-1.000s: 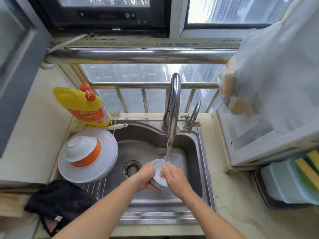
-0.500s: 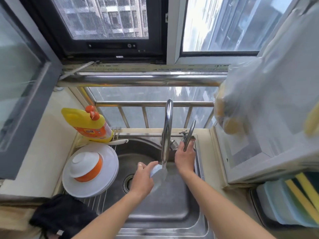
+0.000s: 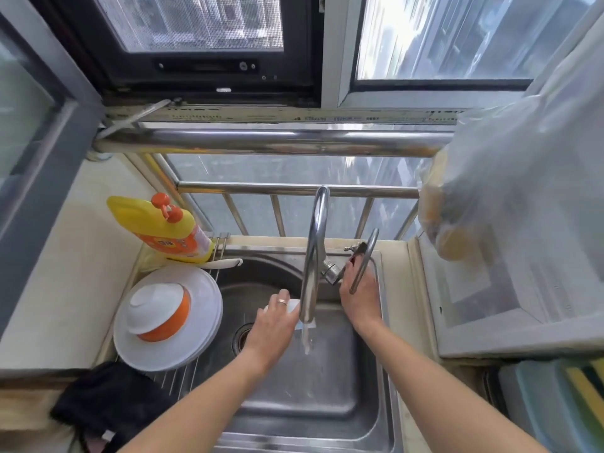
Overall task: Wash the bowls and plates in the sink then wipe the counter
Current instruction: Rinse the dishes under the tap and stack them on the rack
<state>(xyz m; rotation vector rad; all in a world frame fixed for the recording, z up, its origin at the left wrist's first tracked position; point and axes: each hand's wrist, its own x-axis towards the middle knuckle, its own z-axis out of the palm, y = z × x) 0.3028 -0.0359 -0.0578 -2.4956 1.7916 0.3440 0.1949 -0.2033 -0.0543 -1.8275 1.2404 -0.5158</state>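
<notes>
Both forearms reach forward from the lower edge of the view over the steel sink [image 3: 343,397], the left one angled in from the lower left, the right one from the lower right. The left hand [image 3: 273,328] hangs palm down above the basin near the drain [image 3: 243,338], its fingers curled round a small white bowl [image 3: 292,305], of which only an edge shows past the knuckles; a ring sits on one finger. The bowl is held just left of the spout of the tall curved faucet [image 3: 313,256], and a thin stream of water [image 3: 306,338] falls beside it into the basin. The right hand [image 3: 361,297] is stretched further back to the rear right corner of the sink, back of the hand up, with its fingers at the faucet's base by the lever handle [image 3: 364,261]; whether they grip the handle or only touch it cannot be made out. On the wire rack [image 3: 183,377] along the left side of the sink lies a stack of white plates [image 3: 199,341] with an orange-and-white bowl [image 3: 160,313] upside down on top. Behind them a yellow detergent bottle [image 3: 160,228] with an orange cap leans on the surface [image 3: 65,289]. A black cloth [image 3: 108,407] lies at the near left edge.
</notes>
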